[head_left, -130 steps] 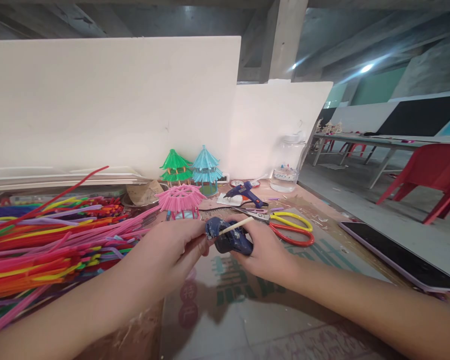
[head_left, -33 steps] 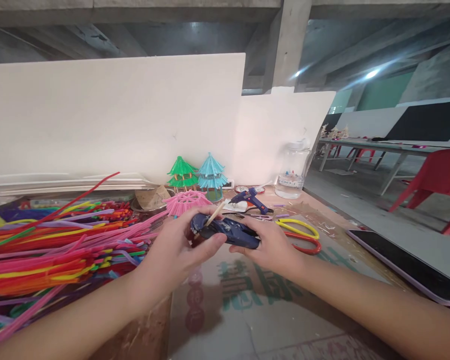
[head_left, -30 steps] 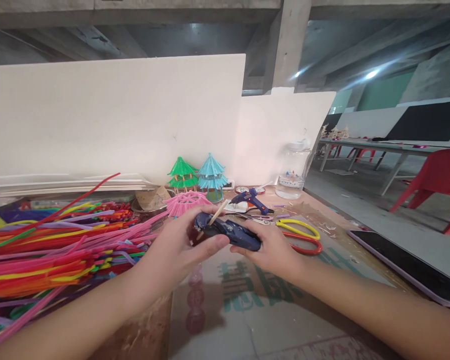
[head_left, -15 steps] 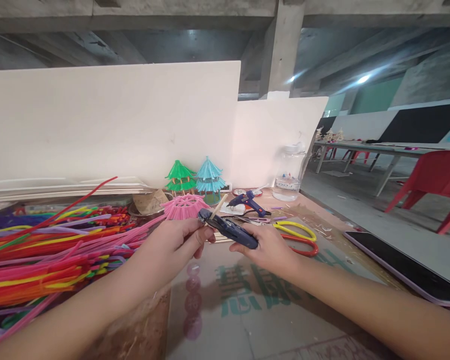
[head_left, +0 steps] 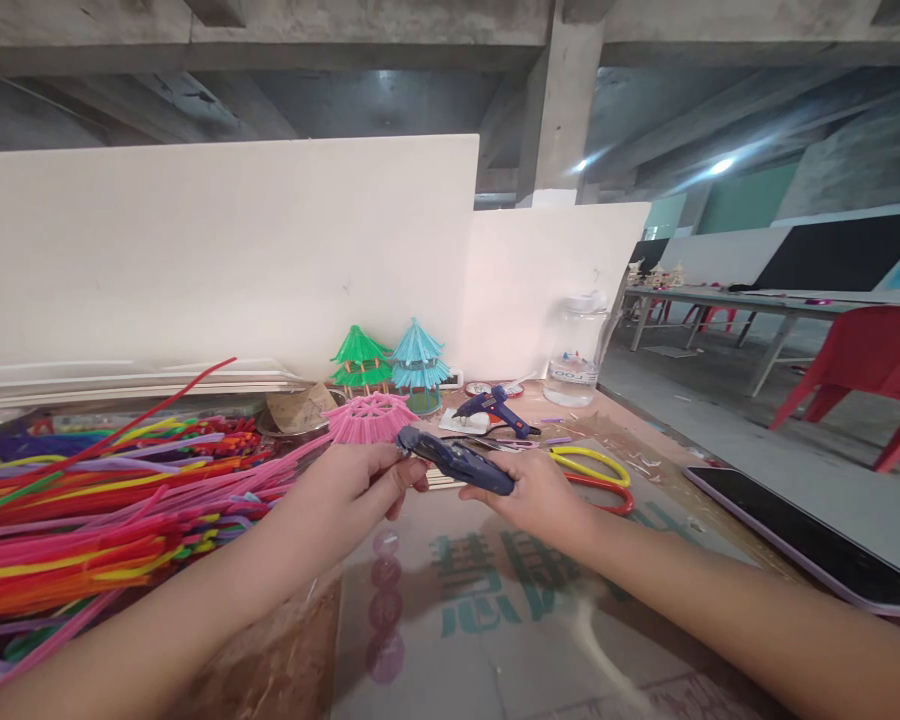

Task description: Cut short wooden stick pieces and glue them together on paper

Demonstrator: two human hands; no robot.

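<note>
Dark-blue glue gun [head_left: 457,462], glue-crusted nozzle, between left hand [head_left: 345,490] and right hand [head_left: 540,495].

A brown worktable [head_left: 285,670] carries a heap of bright pipe cleaners [head_left: 105,500], yellow-and-red-handled scissors [head_left: 596,475], a blue glue gun [head_left: 495,410], a clear plastic jar [head_left: 577,340] and a dark flat tablet [head_left: 802,540].

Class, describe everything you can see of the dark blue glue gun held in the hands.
The dark blue glue gun looks like moulded plastic, smeared with pale dried glue. It lies nearly level above the table, slanting up toward the left. The right hand grips its rear end; the left hand pinches at its front tip. It touches nothing else. A second glue gun lies behind it on the table.
</note>
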